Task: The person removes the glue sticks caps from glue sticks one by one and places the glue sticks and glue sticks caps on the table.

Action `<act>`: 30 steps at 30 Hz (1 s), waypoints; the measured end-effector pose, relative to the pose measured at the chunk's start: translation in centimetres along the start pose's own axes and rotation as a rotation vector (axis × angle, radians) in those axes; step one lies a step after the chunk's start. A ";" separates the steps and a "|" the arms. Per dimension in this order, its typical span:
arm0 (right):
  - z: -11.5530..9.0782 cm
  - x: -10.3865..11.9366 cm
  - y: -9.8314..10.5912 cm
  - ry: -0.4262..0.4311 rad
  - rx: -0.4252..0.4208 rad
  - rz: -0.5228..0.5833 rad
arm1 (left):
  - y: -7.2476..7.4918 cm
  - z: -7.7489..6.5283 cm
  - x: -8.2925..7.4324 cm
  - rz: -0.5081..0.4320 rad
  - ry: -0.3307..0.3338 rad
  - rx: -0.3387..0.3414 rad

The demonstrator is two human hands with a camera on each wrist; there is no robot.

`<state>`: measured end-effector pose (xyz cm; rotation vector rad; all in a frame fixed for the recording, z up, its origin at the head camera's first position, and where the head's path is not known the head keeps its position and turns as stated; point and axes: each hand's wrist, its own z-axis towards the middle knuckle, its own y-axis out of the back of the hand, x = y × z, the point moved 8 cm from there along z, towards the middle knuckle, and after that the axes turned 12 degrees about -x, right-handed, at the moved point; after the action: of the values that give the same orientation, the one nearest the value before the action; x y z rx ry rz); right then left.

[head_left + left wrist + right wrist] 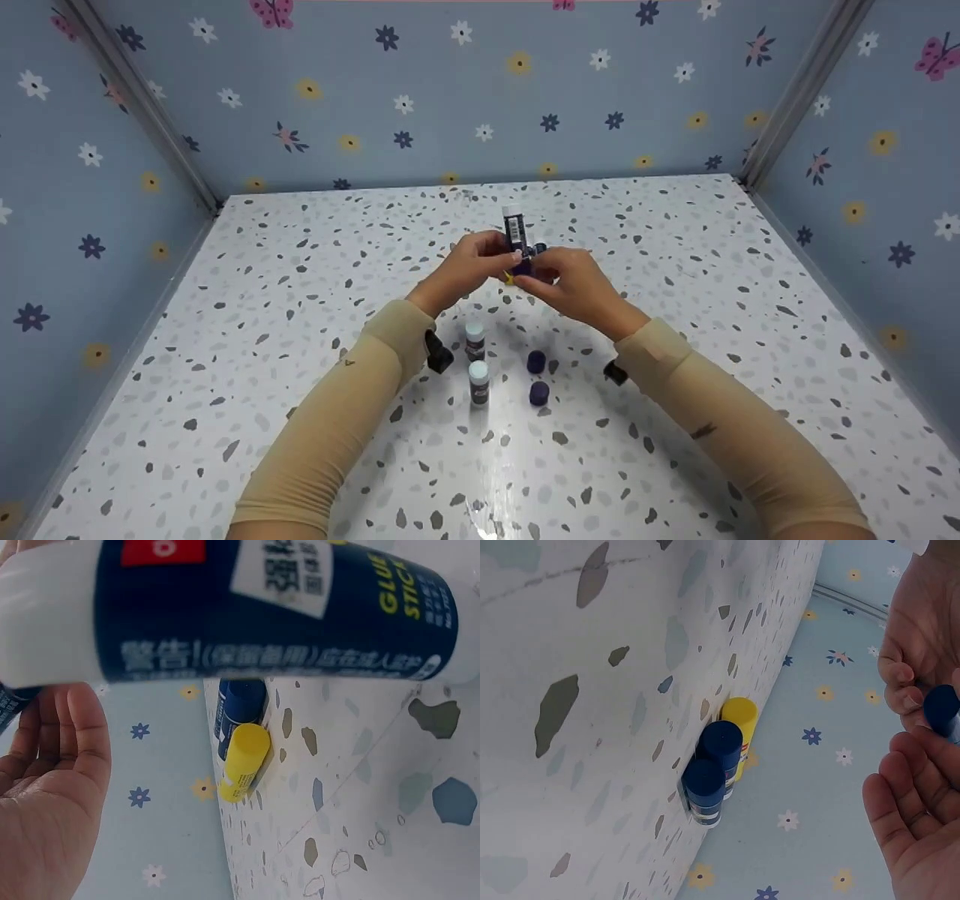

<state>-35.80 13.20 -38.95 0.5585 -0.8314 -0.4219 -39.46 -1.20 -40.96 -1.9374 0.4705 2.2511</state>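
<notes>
Both hands meet over the far middle of the table, around one upturned dark blue glue stick (515,227), its white base pointing up. My left hand (472,262) grips the glue stick's barrel. At its lower end, my right hand (571,283) pinches the dark blue cap (523,267) between thumb and fingers. The right wrist view has the blue cap end (940,706) between the two hands, with the barrel mostly out of frame. Nearer the body stand two uncapped glue sticks (475,342) with white tops, and two loose dark blue caps (536,362) lie to their right.
Beyond the hands stand a yellow glue stick (739,712) and two capped blue glue sticks (706,781), close together in a row. One standing glue stick (277,607) fills the top of the left wrist view. Flowered panels (480,90) wall the speckled table (300,375) at back and sides.
</notes>
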 end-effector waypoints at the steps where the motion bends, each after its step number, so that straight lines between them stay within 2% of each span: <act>1: 0.0 0.0 0.0 -0.002 -0.002 0.010 | 0.0 0.0 0.0 -0.009 0.004 0.001; 11: 0.1 -0.4 0.5 0.012 -0.030 0.022 | 0.3 0.0 0.3 -0.023 0.033 -0.007; 16: 0.1 -0.6 0.9 0.011 0.007 -0.037 | 1.3 0.0 0.2 0.061 0.021 -0.049; 20: 0.2 -0.8 1.1 0.010 0.053 -0.105 | 2.1 -0.3 -0.4 0.211 0.001 -0.088; 23: 0.2 -0.7 1.1 0.016 0.088 -0.167 | 2.2 -0.4 -1.1 0.370 -0.049 -0.099; 30: 0.5 0.0 1.4 0.089 0.131 -0.316 | 1.2 -0.8 -2.9 0.829 -0.312 -0.096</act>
<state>-35.95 14.09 -37.84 0.8292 -0.6898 -0.6295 -38.61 -2.25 -38.01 -1.5306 1.3273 3.0200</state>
